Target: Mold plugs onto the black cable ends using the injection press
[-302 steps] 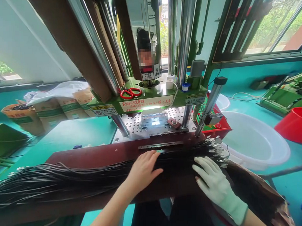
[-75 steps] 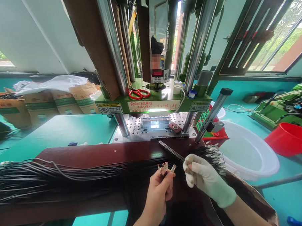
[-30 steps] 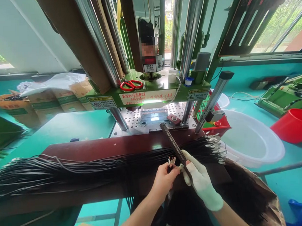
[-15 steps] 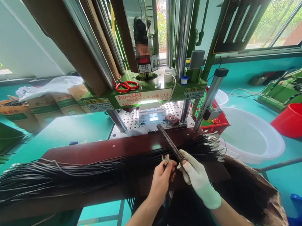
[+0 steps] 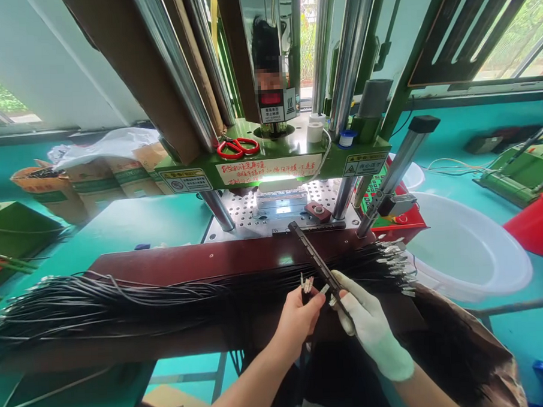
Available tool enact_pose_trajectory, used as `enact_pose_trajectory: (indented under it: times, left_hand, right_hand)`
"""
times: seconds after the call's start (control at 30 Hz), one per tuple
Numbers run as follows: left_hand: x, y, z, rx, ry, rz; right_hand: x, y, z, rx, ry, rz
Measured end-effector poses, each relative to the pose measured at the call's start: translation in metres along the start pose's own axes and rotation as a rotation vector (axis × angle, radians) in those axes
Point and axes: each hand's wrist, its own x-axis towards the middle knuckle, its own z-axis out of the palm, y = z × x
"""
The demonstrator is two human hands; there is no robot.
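My bare left hand (image 5: 298, 317) is closed round a few black wire ends with metal terminals (image 5: 306, 283) that stick up above its fingers. My gloved right hand (image 5: 365, 319) grips the near end of a long dark slotted bar (image 5: 313, 258), which slants up and away toward the press. The terminals sit right beside the bar, one of them touching it. Both hands hover over a large bundle of black wires (image 5: 123, 300) that lies across the dark red bench (image 5: 202, 263); its terminal ends (image 5: 393, 261) fan out on the right.
A green press (image 5: 274, 164) with steel columns stands behind the bench, red scissors (image 5: 236, 147) on its plate. A white basin (image 5: 467, 255) and a red tub (image 5: 540, 225) are on the right. Paper sacks (image 5: 73, 188) stand at the left. A person is partly visible behind the press.
Ten seconds ago both hands lay flat on the wire bundle. Since then the left picked up some terminal ends and the right took up the bar; over the last second they stayed close together.
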Motion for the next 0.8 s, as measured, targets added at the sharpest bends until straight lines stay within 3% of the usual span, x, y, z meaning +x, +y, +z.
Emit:
enact_pose_trajectory:
  times: [0.23, 0.37, 0.47, 0.6, 0.67, 0.73, 0.8]
  left_hand:
    - [0.001, 0.002, -0.006, -0.005, -0.07, -0.091]
    - [0.0, 0.0, -0.004, 0.038, 0.0, -0.032]
    - [0.001, -0.002, -0.003, 0.041, 0.013, 0.05]
    - [0.004, 0.0, -0.01, -0.059, 0.19, 0.285]
    - [0.005, 0.002, -0.014, -0.12, 0.286, 0.332]
    - [0.005, 0.004, -0.015, -0.11, 0.253, 0.291]
    - [0.004, 0.004, -0.013, -0.044, 0.125, 0.209]
  right_hand:
    - [0.001, 0.004, -0.004, -0.072, -0.046, -0.036]
    - [0.002, 0.012, -0.007, -0.179, -0.087, -0.074]
    - [0.002, 0.012, -0.007, -0.127, -0.075, -0.037]
    - [0.002, 0.005, -0.007, 0.022, 0.02, 0.007]
    - [0.002, 0.001, -0.008, 0.06, 0.032, 0.009]
    - [0.002, -0.001, -0.009, 0.066, 0.024, 0.009]
    - [0.003, -0.001, -0.009, 0.05, 0.009, 0.009]
